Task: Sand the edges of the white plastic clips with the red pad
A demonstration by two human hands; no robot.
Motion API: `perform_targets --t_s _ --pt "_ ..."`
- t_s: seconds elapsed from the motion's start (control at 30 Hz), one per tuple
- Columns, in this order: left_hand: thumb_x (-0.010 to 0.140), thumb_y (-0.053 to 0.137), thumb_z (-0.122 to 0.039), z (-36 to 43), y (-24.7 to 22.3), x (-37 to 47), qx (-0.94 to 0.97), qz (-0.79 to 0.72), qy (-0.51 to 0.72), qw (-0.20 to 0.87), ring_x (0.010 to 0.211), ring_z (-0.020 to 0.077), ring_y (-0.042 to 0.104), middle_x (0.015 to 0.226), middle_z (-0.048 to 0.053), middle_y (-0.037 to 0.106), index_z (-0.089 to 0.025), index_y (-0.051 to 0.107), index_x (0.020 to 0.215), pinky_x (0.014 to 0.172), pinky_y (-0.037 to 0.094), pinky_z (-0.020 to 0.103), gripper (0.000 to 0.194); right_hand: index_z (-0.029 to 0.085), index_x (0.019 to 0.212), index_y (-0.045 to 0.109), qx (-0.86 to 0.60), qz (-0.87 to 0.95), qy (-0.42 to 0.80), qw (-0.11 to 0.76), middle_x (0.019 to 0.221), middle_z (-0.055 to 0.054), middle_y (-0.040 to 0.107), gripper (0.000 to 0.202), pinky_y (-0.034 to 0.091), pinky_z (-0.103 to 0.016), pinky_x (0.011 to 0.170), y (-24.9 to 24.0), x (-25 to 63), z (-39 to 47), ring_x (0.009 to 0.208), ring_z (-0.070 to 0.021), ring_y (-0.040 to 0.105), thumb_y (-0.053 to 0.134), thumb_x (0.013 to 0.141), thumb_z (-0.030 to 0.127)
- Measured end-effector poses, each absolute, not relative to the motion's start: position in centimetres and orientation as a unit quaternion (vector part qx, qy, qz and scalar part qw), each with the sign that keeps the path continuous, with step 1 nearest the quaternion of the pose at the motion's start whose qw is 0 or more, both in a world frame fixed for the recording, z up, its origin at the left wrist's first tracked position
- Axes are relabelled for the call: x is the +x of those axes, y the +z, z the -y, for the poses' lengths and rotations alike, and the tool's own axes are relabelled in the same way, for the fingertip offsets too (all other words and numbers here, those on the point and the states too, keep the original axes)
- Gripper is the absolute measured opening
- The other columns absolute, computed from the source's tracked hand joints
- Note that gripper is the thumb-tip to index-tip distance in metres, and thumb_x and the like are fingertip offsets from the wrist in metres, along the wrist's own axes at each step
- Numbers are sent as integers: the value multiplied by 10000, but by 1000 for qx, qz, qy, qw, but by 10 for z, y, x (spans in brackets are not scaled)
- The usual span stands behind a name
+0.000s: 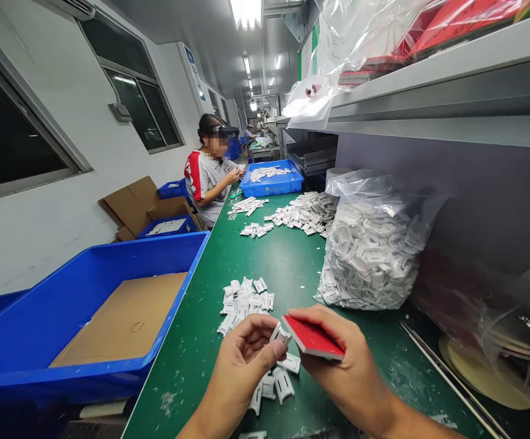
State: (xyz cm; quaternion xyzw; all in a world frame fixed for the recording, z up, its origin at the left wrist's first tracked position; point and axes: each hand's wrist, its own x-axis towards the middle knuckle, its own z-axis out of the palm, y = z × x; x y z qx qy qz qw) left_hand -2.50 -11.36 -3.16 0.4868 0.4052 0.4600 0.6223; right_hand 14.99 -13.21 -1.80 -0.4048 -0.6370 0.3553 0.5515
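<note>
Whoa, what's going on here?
A person's left hand holds a small white plastic piece, close to the flat red-faced block gripped in the right hand. A loose pile of white pieces lies ahead on the green tabletop, and more fill a clear plastic bag to the right. Farther along, another person is beside a blue plastic tray.

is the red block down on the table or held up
Held up: the right hand grips the red block above the green table.
</note>
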Motion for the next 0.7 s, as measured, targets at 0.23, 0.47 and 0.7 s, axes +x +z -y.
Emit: perform_targets --t_s 0.23,0.47,0.7 --pt "768 784 -325 114 -32 -26 507 -404 450 614 769 158 625 850 47 698 -174 695 928 716 515 247 237 264 1098 698 -412 649 341 541 974 -2 722 455 500 -265 777 -20 151 132 856 -175 674 620 727 12" --pt "782 774 -321 110 -33 -28 515 -426 450 592 786 153 614 854 38 680 -172 668 944 729 516 251 244 271 1095 690 -421 637 368 531 1000 -1 722 465 502 -267 804 -20 151 134 894 -183 677 630 715 11" --pt "800 761 -317 110 -35 -32 527 -463 475 531 835 158 624 892 35 684 -182 659 952 752 515 242 227 309 1293 589 -368 585 446 568 1059 -36 680 380 503 -314 880 -23 155 139 969 -204 635 565 914 316"
